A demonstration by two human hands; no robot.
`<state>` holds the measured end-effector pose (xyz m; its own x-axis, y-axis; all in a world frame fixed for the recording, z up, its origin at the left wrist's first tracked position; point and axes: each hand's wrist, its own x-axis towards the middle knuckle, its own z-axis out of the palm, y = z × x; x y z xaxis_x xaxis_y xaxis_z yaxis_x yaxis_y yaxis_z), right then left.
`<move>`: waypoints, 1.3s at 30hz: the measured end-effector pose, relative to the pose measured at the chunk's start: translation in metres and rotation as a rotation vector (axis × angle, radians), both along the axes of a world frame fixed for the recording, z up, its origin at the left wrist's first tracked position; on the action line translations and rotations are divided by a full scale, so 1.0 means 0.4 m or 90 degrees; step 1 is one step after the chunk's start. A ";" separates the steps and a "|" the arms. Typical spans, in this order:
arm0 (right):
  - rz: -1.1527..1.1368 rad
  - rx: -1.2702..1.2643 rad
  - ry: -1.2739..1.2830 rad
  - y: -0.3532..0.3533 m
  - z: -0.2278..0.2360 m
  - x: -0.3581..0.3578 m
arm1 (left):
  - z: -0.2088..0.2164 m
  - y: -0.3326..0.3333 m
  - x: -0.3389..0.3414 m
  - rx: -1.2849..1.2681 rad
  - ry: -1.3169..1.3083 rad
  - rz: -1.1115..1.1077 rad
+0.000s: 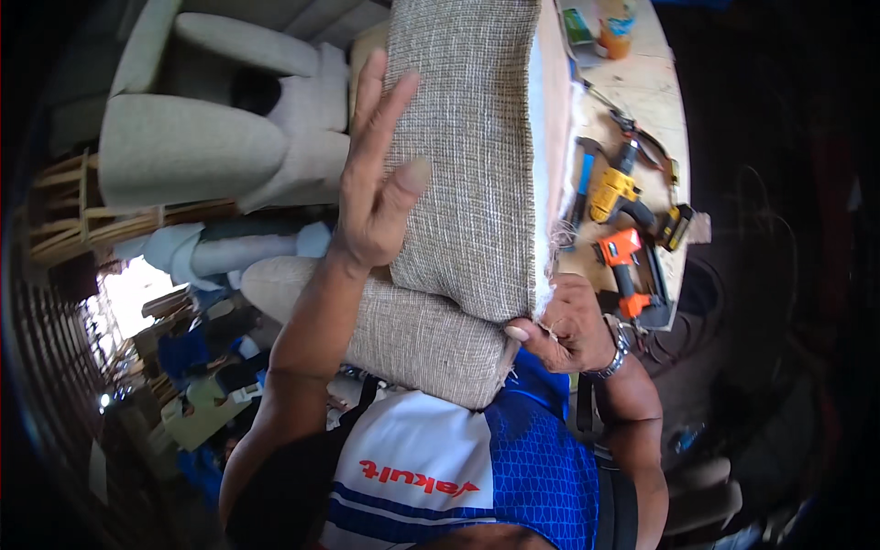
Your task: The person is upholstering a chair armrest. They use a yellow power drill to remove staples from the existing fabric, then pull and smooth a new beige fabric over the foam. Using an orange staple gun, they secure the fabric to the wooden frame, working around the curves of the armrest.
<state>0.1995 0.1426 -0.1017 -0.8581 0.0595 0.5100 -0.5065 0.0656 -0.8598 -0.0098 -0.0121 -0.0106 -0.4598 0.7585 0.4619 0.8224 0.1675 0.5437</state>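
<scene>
In front of me is an upholstered furniture piece covered in beige-brown woven fabric (pixel 467 156), with white padding (pixel 542 174) showing along its right side. My left hand (pixel 376 188) is beside the left part of this fabric, palm toward it and fingers spread; I cannot tell whether it touches. At the lower right corner my right hand (pixel 570 325), with a watch on the wrist, pinches the frayed fabric edge between thumb and fingers. A rounded padded arm (pixel 426 339) in similar fabric lies below, close against my body.
To the right, a pale wooden table (pixel 674 101) carries a yellow drill (pixel 616 188), an orange staple gun (pixel 625 252), a blue-handled hammer (pixel 584 174) and an orange container (pixel 616 41). Grey upholstered seats (pixel 192 147) stand at the left. Cables (pixel 701 302) hang beside the table.
</scene>
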 end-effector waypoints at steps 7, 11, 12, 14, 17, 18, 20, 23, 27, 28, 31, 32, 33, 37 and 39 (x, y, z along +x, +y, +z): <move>0.009 0.045 -0.179 -0.004 0.012 0.033 | 0.008 -0.037 0.002 -0.069 0.096 -0.016; -0.052 -0.053 -0.192 -0.031 0.004 0.011 | 0.059 -0.022 0.070 -0.146 0.121 -0.029; -0.011 -0.092 -0.225 -0.023 0.013 0.004 | 0.076 -0.022 0.117 -0.181 0.103 -0.031; 0.087 -0.184 -0.290 -0.005 0.023 -0.001 | 0.068 -0.029 0.220 -0.273 0.067 0.015; 0.175 -0.250 -0.278 -0.003 -0.001 -0.006 | 0.076 -0.020 0.334 -0.388 0.042 0.129; 0.196 -0.246 -0.267 -0.002 -0.020 -0.011 | 0.069 -0.021 0.348 -0.382 0.039 0.143; 0.244 -0.266 -0.256 0.009 -0.022 -0.018 | 0.064 -0.020 0.373 -0.368 0.030 0.183; 0.311 -0.238 -0.279 0.032 -0.025 -0.029 | 0.051 -0.032 0.369 -0.312 0.037 0.198; 0.127 0.220 0.066 0.115 0.063 -0.059 | 0.037 -0.044 0.382 -0.306 0.050 0.217; 0.141 0.187 0.063 0.112 0.049 -0.066 | 0.037 -0.041 0.387 -0.303 0.050 0.215; 0.168 0.065 0.033 0.083 -0.015 -0.097 | 0.046 -0.022 0.383 -0.315 0.052 0.235; 0.179 0.036 0.036 0.077 -0.024 -0.104 | 0.048 -0.017 0.378 -0.316 0.042 0.245; 0.185 0.005 0.027 0.076 -0.030 -0.101 | 0.041 -0.016 0.376 -0.319 0.022 0.245; 0.212 -0.123 -0.047 0.059 -0.028 -0.065 | 0.043 -0.012 0.398 -0.344 -0.001 0.274; 0.252 -0.116 -0.109 0.072 -0.050 -0.031 | 0.029 0.004 0.410 -0.341 -0.008 0.286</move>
